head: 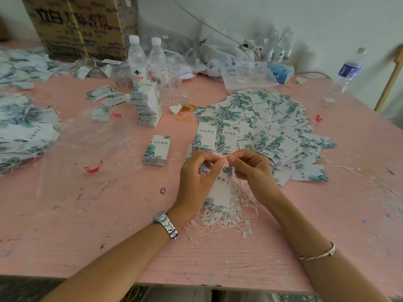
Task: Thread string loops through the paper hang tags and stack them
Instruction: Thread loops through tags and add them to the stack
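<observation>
Over the pink table (87, 225), my left hand (197, 177) and my right hand (253, 168) meet fingertip to fingertip, both pinching a thin white string at the top of a leaf-printed hang tag (219, 192) that hangs between them. Under the tag lies a tangle of white string loops (231, 216). A wide heap of strung tags (261, 127) spreads behind my hands. A short neat stack of tags (157, 150) sits to the left of my hands.
A tall leaning stack of tags (148, 105) stands mid-table, with two water bottles (137, 59) and a cardboard box (80, 25) behind. More tag piles (24, 127) lie at the left. Another bottle (342, 77) stands at the right. Clear plastic sheet (91, 136) covers the left-middle.
</observation>
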`<control>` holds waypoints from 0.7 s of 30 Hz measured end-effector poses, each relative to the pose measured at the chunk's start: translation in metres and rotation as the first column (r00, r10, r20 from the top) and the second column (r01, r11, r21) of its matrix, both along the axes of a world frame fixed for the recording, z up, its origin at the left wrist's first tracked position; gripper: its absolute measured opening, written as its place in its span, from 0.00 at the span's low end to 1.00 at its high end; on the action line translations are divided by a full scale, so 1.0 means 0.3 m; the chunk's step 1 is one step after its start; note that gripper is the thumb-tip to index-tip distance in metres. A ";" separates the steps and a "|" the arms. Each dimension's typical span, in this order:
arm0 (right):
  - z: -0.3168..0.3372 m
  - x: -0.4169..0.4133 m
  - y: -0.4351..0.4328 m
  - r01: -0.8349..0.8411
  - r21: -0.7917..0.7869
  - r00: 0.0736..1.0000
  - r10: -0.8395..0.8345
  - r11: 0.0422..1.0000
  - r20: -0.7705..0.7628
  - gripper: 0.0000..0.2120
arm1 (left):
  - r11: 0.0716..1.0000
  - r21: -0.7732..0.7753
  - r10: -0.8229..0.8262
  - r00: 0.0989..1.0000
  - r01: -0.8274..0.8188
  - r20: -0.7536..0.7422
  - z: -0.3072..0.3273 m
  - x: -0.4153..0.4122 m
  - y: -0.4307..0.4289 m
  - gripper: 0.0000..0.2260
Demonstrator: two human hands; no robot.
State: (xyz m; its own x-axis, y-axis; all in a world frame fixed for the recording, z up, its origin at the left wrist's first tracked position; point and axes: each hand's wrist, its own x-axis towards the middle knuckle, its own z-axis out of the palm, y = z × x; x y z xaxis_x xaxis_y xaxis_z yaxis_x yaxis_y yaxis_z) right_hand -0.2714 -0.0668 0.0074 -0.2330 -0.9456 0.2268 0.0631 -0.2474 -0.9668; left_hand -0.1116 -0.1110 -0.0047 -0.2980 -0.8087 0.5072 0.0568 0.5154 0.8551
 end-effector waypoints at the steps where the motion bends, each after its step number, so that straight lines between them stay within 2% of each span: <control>1: 0.001 0.000 0.001 -0.005 0.001 1.000 0.005 1.000 -0.003 0.06 | 1.000 0.002 -0.002 1.000 0.002 0.005 -0.001 0.000 0.000 0.02; 11: 0.002 -0.010 0.002 0.012 0.008 0.999 -0.012 1.000 -0.030 0.02 | 1.000 0.012 0.010 1.000 -0.011 0.030 -0.013 -0.001 -0.007 0.03; 21: -0.001 -0.009 0.005 0.027 -0.012 0.998 -0.028 1.000 -0.048 0.07 | 0.999 0.030 0.010 1.000 -0.011 0.020 -0.021 -0.001 -0.011 0.02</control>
State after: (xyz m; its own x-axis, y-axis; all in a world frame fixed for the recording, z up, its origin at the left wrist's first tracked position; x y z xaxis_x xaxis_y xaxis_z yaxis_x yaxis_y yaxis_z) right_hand -0.2740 -0.0654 0.0070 -0.2477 -0.9363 0.2488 0.0096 -0.2591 -0.9658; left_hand -0.1119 -0.1143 -0.0110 -0.2993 -0.8268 0.4763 0.0344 0.4895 0.8713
